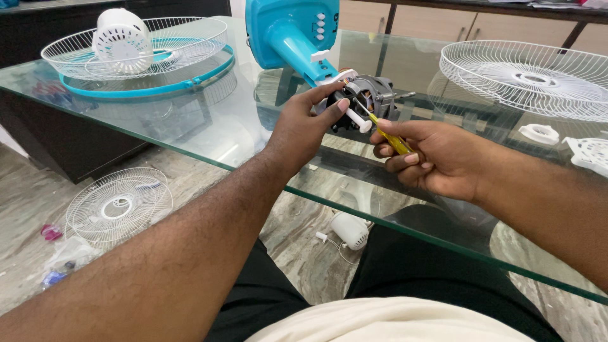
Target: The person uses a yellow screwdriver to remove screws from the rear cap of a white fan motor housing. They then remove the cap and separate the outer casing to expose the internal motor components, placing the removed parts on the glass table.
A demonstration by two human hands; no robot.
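My left hand (pixel 303 130) grips the bare motor (pixel 370 98); my right hand (pixel 437 158) pinches a screwdriver (pixel 387 134) into it. I judge stripping well along: grilles (pixel 525 76) already lie off, beyond my right hand, motor still mounted.

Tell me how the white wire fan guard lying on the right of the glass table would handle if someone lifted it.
The round white wire fan guard is probably light for its size, being mostly open gaps between thin wires. It may flex a little if lifted by one edge. Lying flat on the glass table top, it seems unlikely to roll, though it could slide on the smooth surface.
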